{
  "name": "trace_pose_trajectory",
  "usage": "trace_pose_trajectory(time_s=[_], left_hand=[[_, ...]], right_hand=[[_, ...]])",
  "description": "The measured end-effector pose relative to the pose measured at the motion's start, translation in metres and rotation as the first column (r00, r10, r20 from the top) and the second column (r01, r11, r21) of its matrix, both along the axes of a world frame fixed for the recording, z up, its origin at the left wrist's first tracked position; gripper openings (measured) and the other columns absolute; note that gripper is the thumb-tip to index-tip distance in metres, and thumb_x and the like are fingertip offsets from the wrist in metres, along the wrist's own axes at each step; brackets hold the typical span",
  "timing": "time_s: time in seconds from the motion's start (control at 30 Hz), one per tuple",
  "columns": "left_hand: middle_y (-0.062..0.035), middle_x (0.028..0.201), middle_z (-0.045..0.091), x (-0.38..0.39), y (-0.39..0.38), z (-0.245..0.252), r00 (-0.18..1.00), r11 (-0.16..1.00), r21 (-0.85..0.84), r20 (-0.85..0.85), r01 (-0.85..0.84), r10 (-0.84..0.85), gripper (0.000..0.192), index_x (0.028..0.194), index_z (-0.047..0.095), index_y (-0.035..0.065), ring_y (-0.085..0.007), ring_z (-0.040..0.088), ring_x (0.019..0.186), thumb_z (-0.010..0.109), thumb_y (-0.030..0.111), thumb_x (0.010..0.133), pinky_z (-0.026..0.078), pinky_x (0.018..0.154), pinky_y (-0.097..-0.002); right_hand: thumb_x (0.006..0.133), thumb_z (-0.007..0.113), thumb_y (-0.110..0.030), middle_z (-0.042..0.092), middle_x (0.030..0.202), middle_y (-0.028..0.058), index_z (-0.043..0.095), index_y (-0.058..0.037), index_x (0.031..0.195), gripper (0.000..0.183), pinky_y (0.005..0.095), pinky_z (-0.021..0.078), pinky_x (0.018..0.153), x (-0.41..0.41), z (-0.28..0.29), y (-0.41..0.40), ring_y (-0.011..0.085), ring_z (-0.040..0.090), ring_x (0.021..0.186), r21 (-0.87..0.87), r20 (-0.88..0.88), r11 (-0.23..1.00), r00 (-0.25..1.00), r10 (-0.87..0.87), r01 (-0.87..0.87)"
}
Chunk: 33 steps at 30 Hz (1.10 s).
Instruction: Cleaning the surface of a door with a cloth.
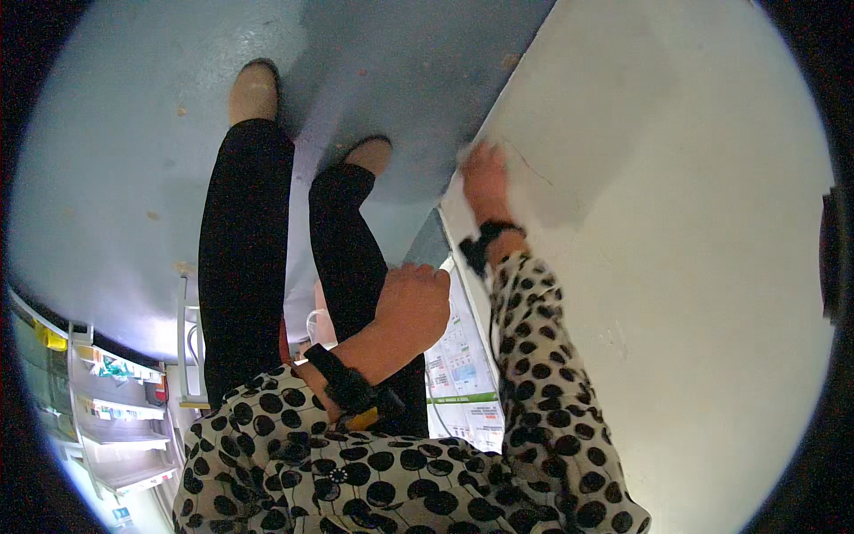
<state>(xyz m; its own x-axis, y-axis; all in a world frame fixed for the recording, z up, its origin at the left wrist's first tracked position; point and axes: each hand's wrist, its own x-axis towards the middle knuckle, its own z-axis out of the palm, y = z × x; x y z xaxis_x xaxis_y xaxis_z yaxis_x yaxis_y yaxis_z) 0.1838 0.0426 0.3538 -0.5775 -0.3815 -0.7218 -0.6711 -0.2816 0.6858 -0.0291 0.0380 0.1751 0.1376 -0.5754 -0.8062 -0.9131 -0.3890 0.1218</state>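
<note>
My left hand point(415, 306) is curled into a fist in front of my body, back of the hand upward. Nothing shows in it, and its palm side is hidden. A black strap with a small device point(343, 384) circles that wrist. Further out, my right hand point(486, 177) is blurred over the edge of a broad pale flat surface point(667, 280). Whether it touches that surface, or how its fingers are set, is unclear. A similar black wrist strap point(490, 243) sits below it. Both arms wear polka-dot sleeves.
My shoes point(253, 93) stand on a grey floor point(133, 167) with scattered stains. Sheets with printed writing point(467, 374) lie between my body and the pale surface. At lower left are lit shelves point(123, 407) with goods and a white metal frame point(191, 334).
</note>
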Motion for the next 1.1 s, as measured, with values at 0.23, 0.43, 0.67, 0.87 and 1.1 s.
trace_pose_trajectory(time_s=[0.23, 0.43, 0.67, 0.87, 1.1], left_hand=[[-0.0165, 0.085, 0.065, -0.028, -0.021, 0.000, 0.988, 0.990, -0.051, -0.074, 0.134, -0.137, 0.027, 0.090, 0.062, 0.0024, -0.0343, 0.064, 0.082, 0.062, 0.026, 0.078, 0.051, 0.073, -0.0457], [-0.0161, 0.087, 0.065, 0.002, -0.015, -0.027, 0.994, 0.957, -0.270, 0.059, 0.106, -0.094, 0.022, 0.090, 0.062, 0.0034, -0.0332, 0.064, 0.082, 0.058, 0.021, 0.078, 0.052, 0.071, -0.0461], [-0.0154, 0.096, 0.064, 0.118, -0.019, 0.014, 0.950, 0.826, -0.558, 0.207, -0.084, 0.236, 0.030, 0.106, 0.061, 0.0025, -0.0347, 0.060, 0.093, 0.063, 0.016, 0.080, 0.047, 0.082, -0.0458], [-0.0223, 0.126, 0.053, 0.203, 0.055, 0.090, 0.873, 0.948, -0.313, 0.475, 0.052, 0.109, 0.050, 0.122, 0.054, -0.0004, -0.0409, 0.054, 0.108, 0.067, 0.027, 0.083, 0.046, 0.091, -0.0486], [-0.0245, 0.123, 0.048, 0.164, 0.067, 0.122, 0.664, 0.983, -0.186, 0.734, -0.005, 0.142, 0.075, 0.133, 0.041, 0.0027, -0.0426, 0.054, 0.104, 0.072, 0.042, 0.077, 0.052, 0.082, -0.0500]], right_hand=[[0.091, 0.050, -0.025, 0.055, 0.126, 0.0149, 0.065, 0.0013, 0.113, 0.037, 0.0477, 0.0331, 0.104, -0.058, 0.044, 0.030, 0.0330, 0.044, 0.121, 0.053, -0.131, 0.993, 0.987, -0.095, 0.103], [0.092, 0.050, -0.019, 0.051, 0.129, 0.0179, 0.062, 0.0028, 0.114, 0.033, 0.0489, 0.0347, 0.101, -0.011, 0.121, -0.114, 0.0375, 0.044, 0.119, -0.248, -0.029, 0.948, 0.980, 0.198, -0.199], [0.091, 0.052, -0.023, 0.052, 0.133, 0.0242, 0.062, 0.0058, 0.115, 0.039, 0.0514, 0.0281, 0.110, -0.037, 0.211, -0.033, 0.0412, 0.046, 0.123, 0.199, 0.019, 0.972, 0.993, 0.120, -0.121], [0.097, 0.045, -0.027, 0.055, 0.129, 0.0211, 0.061, 0.0018, 0.115, 0.038, 0.0504, 0.0299, 0.106, -0.056, 0.269, -0.199, 0.0367, 0.049, 0.119, -0.407, -0.054, 0.860, 0.948, 0.313, -0.307], [0.095, 0.046, -0.020, 0.043, 0.139, 0.0255, 0.044, 0.0079, 0.132, 0.046, 0.0522, 0.0334, 0.106, -0.058, 0.294, -0.004, 0.0450, 0.044, 0.121, -0.358, 0.044, 0.931, 0.995, 0.090, -0.068]])
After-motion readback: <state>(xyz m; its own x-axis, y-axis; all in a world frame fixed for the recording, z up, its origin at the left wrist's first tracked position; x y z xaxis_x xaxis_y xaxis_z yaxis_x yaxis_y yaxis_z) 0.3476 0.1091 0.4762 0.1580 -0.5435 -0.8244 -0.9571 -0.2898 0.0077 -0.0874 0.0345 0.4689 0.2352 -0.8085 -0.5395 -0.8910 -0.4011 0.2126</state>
